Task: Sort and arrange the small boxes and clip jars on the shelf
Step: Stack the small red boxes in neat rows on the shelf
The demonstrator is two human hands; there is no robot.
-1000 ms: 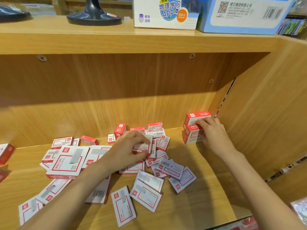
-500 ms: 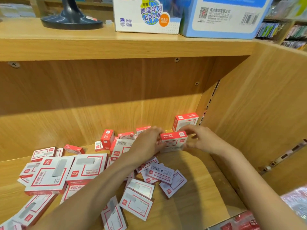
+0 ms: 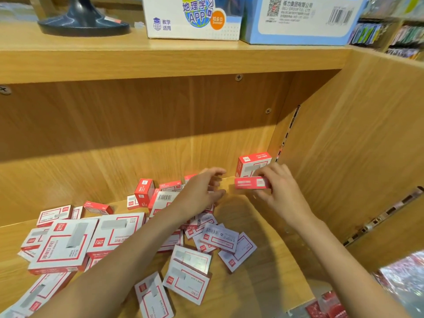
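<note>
Several small red-and-white boxes (image 3: 195, 278) lie scattered on the wooden shelf (image 3: 252, 283), with two bigger boxes (image 3: 66, 244) at the left. One box stands upright (image 3: 251, 162) in the back right corner. My right hand (image 3: 278, 191) pinches a small red box (image 3: 250, 182) held edge-on just in front of that standing box. My left hand (image 3: 202, 191) hovers over the pile's far end, fingers spread and holding nothing. No clip jars are in view.
The shelf's right side wall (image 3: 344, 157) stands close to my right hand. On the shelf above sit a dark lamp base (image 3: 82, 21) and two large cartons (image 3: 192, 19). Red packets (image 3: 325, 306) show below the shelf's front edge.
My left hand has let go of the small red box that both hands held. My right hand has carried it rightward toward the standing box in the corner.
</note>
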